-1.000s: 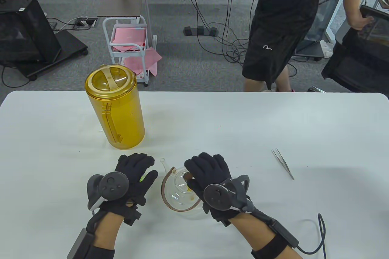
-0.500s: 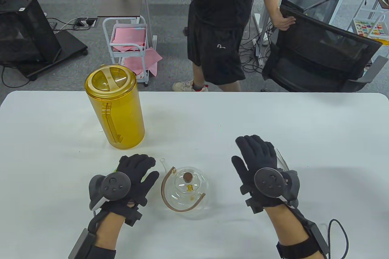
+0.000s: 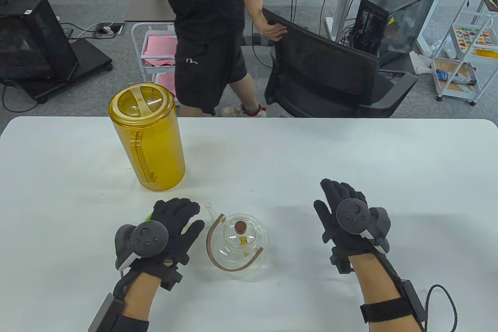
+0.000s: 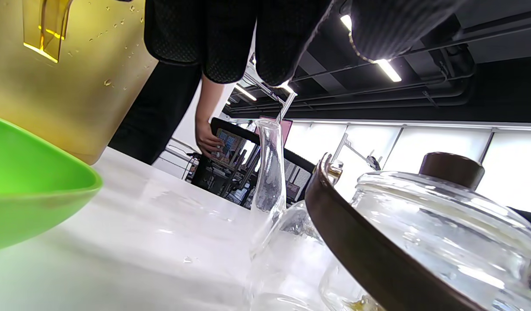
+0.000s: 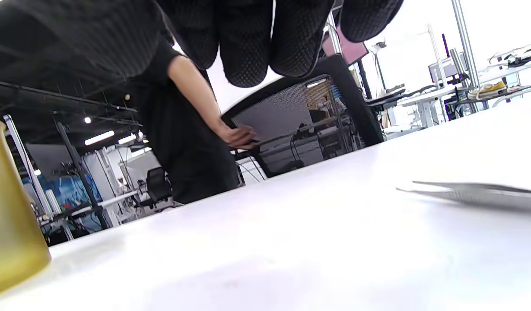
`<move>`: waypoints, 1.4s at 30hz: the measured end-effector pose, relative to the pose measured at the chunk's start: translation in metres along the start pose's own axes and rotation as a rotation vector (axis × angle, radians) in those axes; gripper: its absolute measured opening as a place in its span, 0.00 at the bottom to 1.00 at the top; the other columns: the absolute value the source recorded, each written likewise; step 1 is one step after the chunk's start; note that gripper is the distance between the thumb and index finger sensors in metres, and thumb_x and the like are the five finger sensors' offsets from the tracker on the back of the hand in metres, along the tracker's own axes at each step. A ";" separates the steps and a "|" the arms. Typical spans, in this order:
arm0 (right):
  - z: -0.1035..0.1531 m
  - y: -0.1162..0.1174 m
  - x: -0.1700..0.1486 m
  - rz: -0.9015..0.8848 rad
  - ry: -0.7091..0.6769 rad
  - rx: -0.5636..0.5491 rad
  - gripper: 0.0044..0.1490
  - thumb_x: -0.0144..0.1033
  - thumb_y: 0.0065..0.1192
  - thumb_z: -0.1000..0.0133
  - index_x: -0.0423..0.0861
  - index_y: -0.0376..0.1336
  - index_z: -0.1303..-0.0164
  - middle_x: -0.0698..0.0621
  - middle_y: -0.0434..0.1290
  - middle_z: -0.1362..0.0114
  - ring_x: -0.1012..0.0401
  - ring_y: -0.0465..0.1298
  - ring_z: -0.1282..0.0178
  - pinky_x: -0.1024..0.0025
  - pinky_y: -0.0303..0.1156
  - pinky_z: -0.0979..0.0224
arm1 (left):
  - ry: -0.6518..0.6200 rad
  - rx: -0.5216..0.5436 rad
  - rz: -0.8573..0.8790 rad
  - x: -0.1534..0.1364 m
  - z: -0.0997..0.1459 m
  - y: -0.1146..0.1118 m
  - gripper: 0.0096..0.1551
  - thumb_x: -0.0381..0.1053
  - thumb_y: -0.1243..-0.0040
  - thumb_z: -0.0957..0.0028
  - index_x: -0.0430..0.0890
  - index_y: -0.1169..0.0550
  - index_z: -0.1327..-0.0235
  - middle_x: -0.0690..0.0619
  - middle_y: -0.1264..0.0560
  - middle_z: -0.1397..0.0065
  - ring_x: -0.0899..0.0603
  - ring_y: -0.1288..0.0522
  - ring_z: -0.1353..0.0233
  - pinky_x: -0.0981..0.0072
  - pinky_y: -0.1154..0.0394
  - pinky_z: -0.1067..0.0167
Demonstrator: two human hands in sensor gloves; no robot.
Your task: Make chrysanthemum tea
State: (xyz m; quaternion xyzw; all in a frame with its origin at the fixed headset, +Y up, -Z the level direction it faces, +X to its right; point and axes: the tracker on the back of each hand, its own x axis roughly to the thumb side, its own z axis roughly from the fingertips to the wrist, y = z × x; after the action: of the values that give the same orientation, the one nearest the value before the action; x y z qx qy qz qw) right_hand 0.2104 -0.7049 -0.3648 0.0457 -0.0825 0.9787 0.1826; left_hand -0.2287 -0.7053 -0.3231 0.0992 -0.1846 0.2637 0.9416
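A glass teapot (image 3: 237, 244) with a brown hoop handle stands near the table's front edge. Its lid with a brown knob (image 3: 240, 226) is on, and yellow flowers show inside. In the left wrist view the teapot (image 4: 421, 242) fills the right side, its spout (image 4: 268, 168) pointing up. My left hand (image 3: 177, 217) lies just left of the teapot, fingers relaxed over a green dish (image 4: 32, 185) that is mostly hidden from above. My right hand (image 3: 342, 199) lies flat and open to the right of the teapot. The metal tweezers (image 5: 477, 192) lie on the table under it.
A tall yellow lidded pitcher (image 3: 147, 141) stands behind my left hand. Beyond the table's far edge a person in black (image 3: 202, 28) holds a black office chair (image 3: 330, 71). White tabletop (image 3: 311, 160) stretches across the middle and right.
My right hand has left the teapot lid and moved right, settling over the tweezers. The left hand has stayed put. The person behind has walked left, pulling the chair along.
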 end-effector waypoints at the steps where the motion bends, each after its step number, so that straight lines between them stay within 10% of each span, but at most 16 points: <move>1: -0.001 0.004 -0.001 0.007 0.001 0.018 0.42 0.59 0.57 0.39 0.55 0.55 0.15 0.52 0.60 0.15 0.46 0.62 0.13 0.35 0.54 0.19 | 0.000 0.001 0.001 0.000 0.000 0.000 0.36 0.69 0.44 0.40 0.49 0.26 0.24 0.42 0.29 0.18 0.28 0.37 0.19 0.29 0.51 0.24; 12: -0.003 0.032 0.004 0.048 -0.025 0.125 0.41 0.58 0.57 0.39 0.55 0.56 0.16 0.51 0.61 0.16 0.45 0.63 0.13 0.35 0.55 0.19 | 0.003 -0.002 -0.001 0.000 0.000 0.000 0.36 0.69 0.44 0.40 0.49 0.26 0.25 0.42 0.29 0.18 0.28 0.37 0.19 0.29 0.51 0.24; 42: 0.002 0.018 0.014 -0.059 -0.100 0.039 0.37 0.57 0.57 0.39 0.56 0.59 0.19 0.53 0.65 0.18 0.47 0.64 0.14 0.36 0.54 0.18 | 0.006 -0.024 0.005 -0.003 -0.003 -0.003 0.36 0.69 0.44 0.40 0.49 0.26 0.25 0.42 0.29 0.18 0.28 0.37 0.19 0.30 0.51 0.24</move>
State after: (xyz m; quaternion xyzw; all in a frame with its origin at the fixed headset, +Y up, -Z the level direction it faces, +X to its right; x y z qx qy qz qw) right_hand 0.1912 -0.7174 -0.3636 0.1007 -0.0709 0.9707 0.2062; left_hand -0.2286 -0.7083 -0.3274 0.0867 -0.1853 0.2639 0.9426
